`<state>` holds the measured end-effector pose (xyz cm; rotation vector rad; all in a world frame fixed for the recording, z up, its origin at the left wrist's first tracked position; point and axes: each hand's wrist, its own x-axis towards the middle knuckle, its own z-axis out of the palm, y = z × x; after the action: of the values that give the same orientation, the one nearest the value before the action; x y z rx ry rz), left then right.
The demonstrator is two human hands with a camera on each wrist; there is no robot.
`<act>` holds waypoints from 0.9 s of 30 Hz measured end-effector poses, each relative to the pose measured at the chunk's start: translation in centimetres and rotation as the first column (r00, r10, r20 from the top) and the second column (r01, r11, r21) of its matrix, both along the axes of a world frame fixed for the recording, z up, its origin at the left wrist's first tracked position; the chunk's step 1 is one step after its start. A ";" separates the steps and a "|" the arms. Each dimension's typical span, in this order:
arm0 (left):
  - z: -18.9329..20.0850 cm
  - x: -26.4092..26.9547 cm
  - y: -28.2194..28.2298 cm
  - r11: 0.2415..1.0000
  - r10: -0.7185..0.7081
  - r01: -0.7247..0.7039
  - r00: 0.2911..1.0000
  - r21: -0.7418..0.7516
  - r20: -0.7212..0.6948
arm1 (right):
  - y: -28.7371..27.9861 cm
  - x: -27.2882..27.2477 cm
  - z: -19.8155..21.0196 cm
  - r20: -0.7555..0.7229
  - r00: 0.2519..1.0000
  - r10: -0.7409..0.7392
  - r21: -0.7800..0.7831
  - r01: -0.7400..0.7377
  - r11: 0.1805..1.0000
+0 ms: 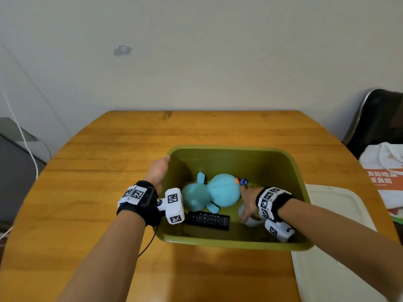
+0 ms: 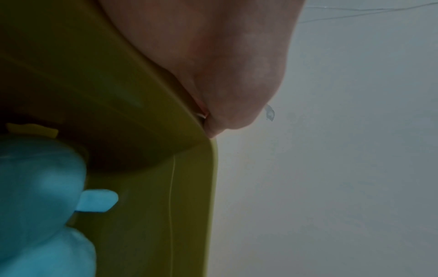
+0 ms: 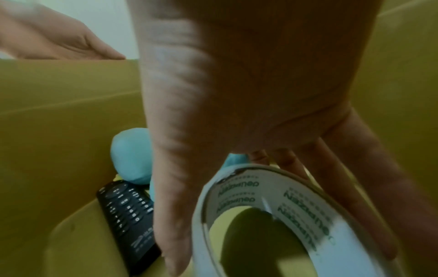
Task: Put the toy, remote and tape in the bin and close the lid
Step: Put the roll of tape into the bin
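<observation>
The green bin stands open on the wooden table. Inside it lie the blue plush toy and, at the front left, the black remote. My right hand reaches into the bin's right front and pinches the white tape roll between thumb and fingers, low over the floor. The right wrist view shows the tape roll beside the remote. My left hand rests along the bin's left rim with its thumb laid straight on the edge. The white lid lies flat to the right of the bin.
A black chair and a white bag on papers stand at the right. A grey unit with a white cable is at the left. The wall runs close behind the table. A black cable hangs from my left wrist.
</observation>
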<state>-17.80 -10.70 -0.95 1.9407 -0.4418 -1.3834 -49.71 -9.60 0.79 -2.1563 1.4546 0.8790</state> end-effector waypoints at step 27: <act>3.2 -1.7 1.3 0.999 0.010 -0.013 0.997 -0.038 -0.082 | -5.0 -0.8 11.9 0.589 0.714 -0.378 0.078 0.415 0.907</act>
<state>-19.48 -9.38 2.26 1.8457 -0.4146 -1.4313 -50.51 -14.60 12.66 -1.7932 1.5102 -0.0175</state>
